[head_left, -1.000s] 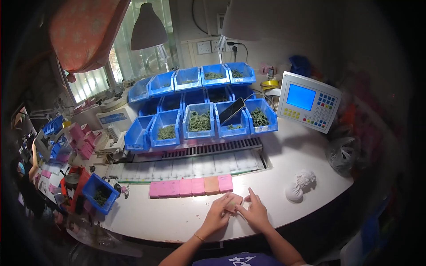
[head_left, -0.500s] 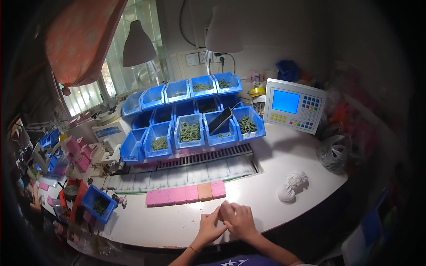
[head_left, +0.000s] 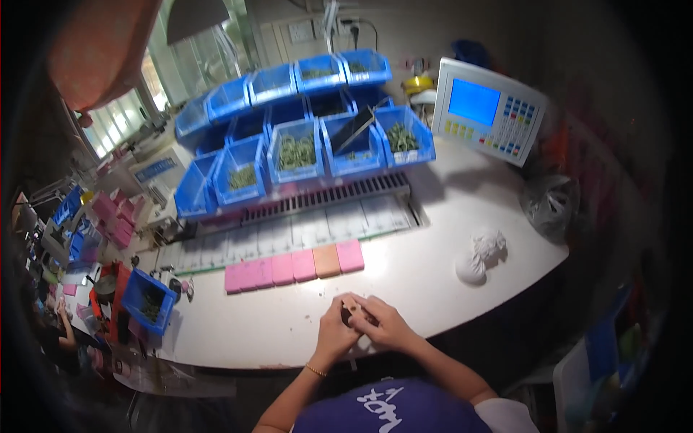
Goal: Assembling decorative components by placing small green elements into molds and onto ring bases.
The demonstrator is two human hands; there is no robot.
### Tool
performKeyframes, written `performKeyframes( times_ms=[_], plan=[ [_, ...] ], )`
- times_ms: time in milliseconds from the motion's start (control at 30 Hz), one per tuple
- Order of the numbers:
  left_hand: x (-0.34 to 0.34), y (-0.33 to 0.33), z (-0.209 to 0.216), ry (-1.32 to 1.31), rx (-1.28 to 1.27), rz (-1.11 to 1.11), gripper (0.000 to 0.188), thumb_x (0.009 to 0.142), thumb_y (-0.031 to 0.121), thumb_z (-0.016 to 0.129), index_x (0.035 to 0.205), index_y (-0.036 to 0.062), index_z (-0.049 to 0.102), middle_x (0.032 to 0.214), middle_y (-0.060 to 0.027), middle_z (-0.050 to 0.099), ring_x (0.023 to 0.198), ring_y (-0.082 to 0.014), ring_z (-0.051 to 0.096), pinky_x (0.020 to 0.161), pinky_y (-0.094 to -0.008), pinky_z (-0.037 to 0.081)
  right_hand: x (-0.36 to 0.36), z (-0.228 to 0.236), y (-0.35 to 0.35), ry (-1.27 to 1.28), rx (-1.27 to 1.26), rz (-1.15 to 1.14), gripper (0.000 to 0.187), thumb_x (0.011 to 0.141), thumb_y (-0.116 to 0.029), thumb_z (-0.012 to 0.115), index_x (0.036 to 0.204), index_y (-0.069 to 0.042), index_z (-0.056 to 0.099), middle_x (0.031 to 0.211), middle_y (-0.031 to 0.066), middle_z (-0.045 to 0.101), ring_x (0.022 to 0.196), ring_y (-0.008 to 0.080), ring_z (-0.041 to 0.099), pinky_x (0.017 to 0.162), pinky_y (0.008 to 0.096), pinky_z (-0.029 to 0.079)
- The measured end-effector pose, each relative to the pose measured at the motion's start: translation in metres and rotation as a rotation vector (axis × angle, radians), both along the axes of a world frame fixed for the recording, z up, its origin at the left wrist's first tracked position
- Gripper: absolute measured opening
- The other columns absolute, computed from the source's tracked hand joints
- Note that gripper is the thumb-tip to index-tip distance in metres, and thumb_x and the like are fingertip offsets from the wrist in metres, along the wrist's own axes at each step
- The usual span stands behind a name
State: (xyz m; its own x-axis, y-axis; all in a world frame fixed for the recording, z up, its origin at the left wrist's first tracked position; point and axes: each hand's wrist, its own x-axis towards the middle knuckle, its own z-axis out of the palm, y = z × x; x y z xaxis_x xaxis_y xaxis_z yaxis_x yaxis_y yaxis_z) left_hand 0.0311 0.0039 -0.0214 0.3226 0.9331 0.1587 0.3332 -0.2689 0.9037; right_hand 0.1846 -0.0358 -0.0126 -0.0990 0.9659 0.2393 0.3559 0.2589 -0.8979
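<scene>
Above the front edge of the white table, my two hands meet around a small brownish piece (head_left: 353, 309), its kind hidden by the fingers. My left hand (head_left: 334, 330) is closed on its left side, a thin bracelet at the wrist. From the right, my right hand (head_left: 388, 326) closes on the same piece, fingers bent over it. Just beyond the hands lies a row of flat pink blocks (head_left: 282, 269), with one orange block (head_left: 326, 262) among them near the right end.
Blue bins (head_left: 296, 151), some holding green ring-shaped pieces, are stacked behind a slatted strip. A panel with a blue screen (head_left: 474, 101) stands at the back right. To the right rests a tied white cloth pouch (head_left: 473, 267); a blue bin (head_left: 148, 303) sits left.
The view has tipped downward, so the table and bins appear higher. My hands have shifted their grip, and the brownish piece between them now shows more clearly.
</scene>
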Motion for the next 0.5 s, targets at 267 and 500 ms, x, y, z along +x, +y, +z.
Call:
performKeyframes(
  times_ms=[267,500],
  plan=[
    [-0.009,0.01,0.0,-0.07,0.004,-0.099,0.057,0.071,0.021,0.081,0.121,0.0065,0.057,0.104,-0.0156,0.068,0.094,-0.0293,0.069,0.083,-0.0374,0.054,0.006,-0.012,0.003,0.259,-0.174,0.105,0.051,0.101,-0.032,0.053,0.141,-0.001,0.048,0.097,0.0139,0.056,0.091,0.0217,0.056,0.081,0.0312,0.045],
    [-0.01,0.005,-0.003,-0.023,0.022,-0.104,0.058,0.07,0.02,0.081,0.12,0.0047,0.057,0.104,-0.0151,0.067,0.094,-0.0295,0.068,0.084,-0.0373,0.054,0.001,0.032,0.023,-0.031,-0.471,0.062,0.05,0.099,-0.028,0.056,0.143,-0.007,0.047,0.088,0.0046,0.058,0.077,0.0115,0.053,0.073,0.0276,0.045]
  ],
)
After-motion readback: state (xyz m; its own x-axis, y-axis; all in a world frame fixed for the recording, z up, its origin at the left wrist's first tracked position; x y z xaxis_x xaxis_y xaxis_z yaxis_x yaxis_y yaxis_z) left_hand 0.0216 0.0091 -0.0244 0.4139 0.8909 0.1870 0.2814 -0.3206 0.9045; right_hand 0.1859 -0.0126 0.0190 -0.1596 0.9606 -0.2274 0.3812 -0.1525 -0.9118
